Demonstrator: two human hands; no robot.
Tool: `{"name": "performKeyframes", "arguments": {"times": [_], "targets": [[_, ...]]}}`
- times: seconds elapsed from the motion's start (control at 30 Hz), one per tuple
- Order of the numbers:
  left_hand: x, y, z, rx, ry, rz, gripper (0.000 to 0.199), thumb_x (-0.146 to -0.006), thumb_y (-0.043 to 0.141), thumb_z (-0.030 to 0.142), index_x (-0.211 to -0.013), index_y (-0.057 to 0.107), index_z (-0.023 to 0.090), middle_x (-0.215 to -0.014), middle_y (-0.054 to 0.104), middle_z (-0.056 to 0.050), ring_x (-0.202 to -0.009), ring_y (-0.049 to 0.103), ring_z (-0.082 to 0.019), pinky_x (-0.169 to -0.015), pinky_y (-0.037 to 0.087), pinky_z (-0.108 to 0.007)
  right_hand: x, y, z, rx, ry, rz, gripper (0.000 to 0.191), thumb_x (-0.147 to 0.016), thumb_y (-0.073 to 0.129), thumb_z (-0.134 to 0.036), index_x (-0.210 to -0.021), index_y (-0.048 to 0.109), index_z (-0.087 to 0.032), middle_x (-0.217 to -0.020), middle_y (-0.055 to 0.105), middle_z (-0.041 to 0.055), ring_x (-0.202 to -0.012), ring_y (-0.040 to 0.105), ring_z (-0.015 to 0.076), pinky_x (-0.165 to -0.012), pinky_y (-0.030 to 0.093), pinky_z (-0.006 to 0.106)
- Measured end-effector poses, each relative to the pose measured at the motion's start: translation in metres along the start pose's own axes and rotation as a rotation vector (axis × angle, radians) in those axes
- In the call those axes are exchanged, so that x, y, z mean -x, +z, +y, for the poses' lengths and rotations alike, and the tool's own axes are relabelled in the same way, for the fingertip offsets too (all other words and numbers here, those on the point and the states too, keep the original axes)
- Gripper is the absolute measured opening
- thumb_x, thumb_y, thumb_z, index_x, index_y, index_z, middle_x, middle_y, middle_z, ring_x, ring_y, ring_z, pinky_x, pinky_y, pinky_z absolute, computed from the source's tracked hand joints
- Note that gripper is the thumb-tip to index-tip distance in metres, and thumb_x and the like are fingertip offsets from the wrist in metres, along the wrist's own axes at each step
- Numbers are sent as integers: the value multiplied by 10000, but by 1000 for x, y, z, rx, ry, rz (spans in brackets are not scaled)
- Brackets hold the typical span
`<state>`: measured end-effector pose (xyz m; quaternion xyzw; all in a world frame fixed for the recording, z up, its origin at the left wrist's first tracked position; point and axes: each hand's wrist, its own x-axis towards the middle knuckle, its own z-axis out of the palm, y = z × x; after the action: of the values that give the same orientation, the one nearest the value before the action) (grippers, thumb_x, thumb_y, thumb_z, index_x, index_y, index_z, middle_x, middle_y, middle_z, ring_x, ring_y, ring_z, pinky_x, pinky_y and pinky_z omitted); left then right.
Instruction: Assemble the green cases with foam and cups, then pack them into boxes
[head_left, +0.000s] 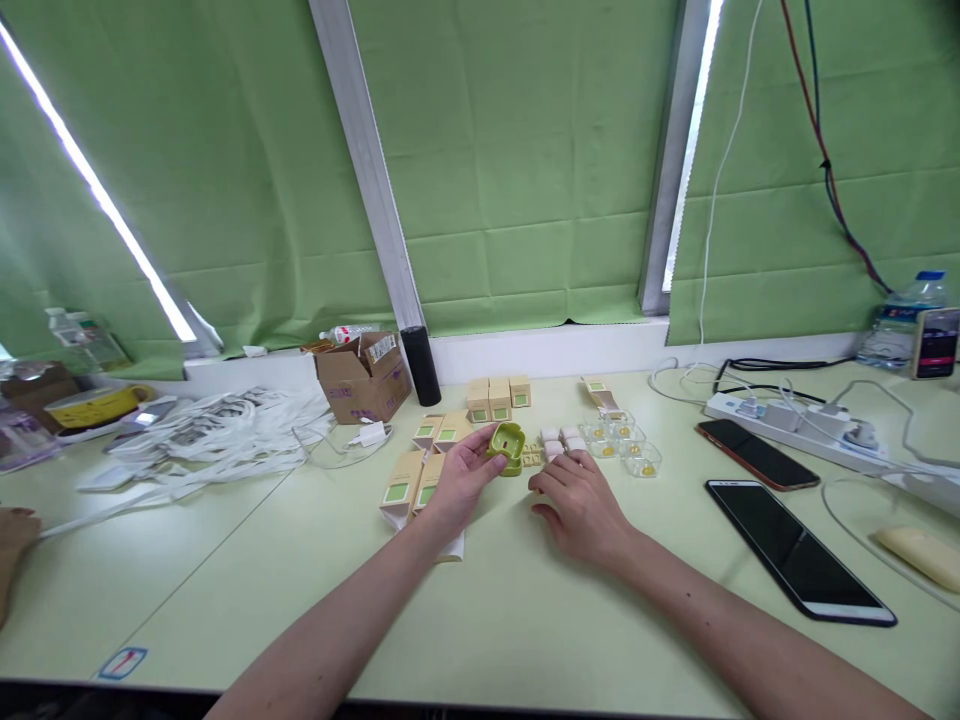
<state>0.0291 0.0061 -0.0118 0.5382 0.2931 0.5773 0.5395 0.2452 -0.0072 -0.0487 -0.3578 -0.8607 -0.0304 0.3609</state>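
Note:
My left hand [463, 480] grips a small olive-green case [508, 446], its hollow inside turned up toward me. Just right of it, my right hand [581, 505] hovers low with fingers bent and the thumb apart; nothing shows in it. Its fingertips are near several small white blocks [551, 440] and partly cover them. Tiny beige pieces [532, 456] lie between the case and the blocks. Beyond my right hand sit clear plastic cups [643, 460] with yellow bits inside. Cardboard boxes with green labels [401, 485] lie beside and partly behind my left hand.
More small boxes [498, 397] stand at the back, near a black cylinder [421, 366] and a brown carton [361, 378]. White cables [225, 435] are heaped at left, where another person's hand [16, 530] shows. Phones [799, 550] and a power strip [795, 425] lie at right.

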Motion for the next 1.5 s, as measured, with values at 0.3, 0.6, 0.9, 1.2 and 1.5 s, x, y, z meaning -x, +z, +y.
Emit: {"name": "performKeyframes", "arguments": {"times": [0.3, 0.6, 0.9, 1.2, 1.5], "targets": [[1, 4, -1, -94, -5, 64, 597, -732, 975, 295, -1274, 751, 188, -1291, 763, -121, -1132, 721, -260, -1019, 565, -413, -8, -11, 3, -945, 394, 246, 176, -806, 825, -311, -902, 703, -228, -855, 691, 17, -801, 622, 199, -765, 511, 343], [3, 4, -4, -300, -13, -12, 528, -745, 926, 243, -1250, 775, 205, -1275, 766, -121, -1088, 704, -259, -1009, 551, -427, -12, -18, 4, -1225, 509, 288, 387, -819, 880, -537, -840, 683, -206, -728, 707, 28, -664, 623, 165, -626, 500, 292], [5, 8, -10, -416, 29, -62, 499, -749, 911, 220, -1235, 796, 229, -1295, 761, -122, -1140, 697, -290, -1014, 544, -450, -12, -21, 1, -1312, 463, 260, 376, -787, 918, -457, -880, 638, -224, -705, 649, -24, -586, 638, 160, -550, 540, 306], [9, 14, -7, -404, 1, -53, 506, -734, 905, 189, -1223, 779, 224, -1287, 752, -122, -1164, 691, -304, -1033, 537, -483, -9, -15, -7, -1030, 428, 291, 283, -869, 849, -427, -896, 648, -230, -733, 664, -14, -622, 666, 162, -624, 580, 316], [12, 17, -9, -342, 14, -43, 521, -706, 917, 149, -1202, 785, 241, -1262, 753, -109, -1167, 673, -299, -1050, 514, -487, -5, -16, -8, -520, 159, 426, 146, -986, 653, -231, -1075, 761, -271, -856, 774, 44, -679, 697, 198, -647, 606, 354]]}}
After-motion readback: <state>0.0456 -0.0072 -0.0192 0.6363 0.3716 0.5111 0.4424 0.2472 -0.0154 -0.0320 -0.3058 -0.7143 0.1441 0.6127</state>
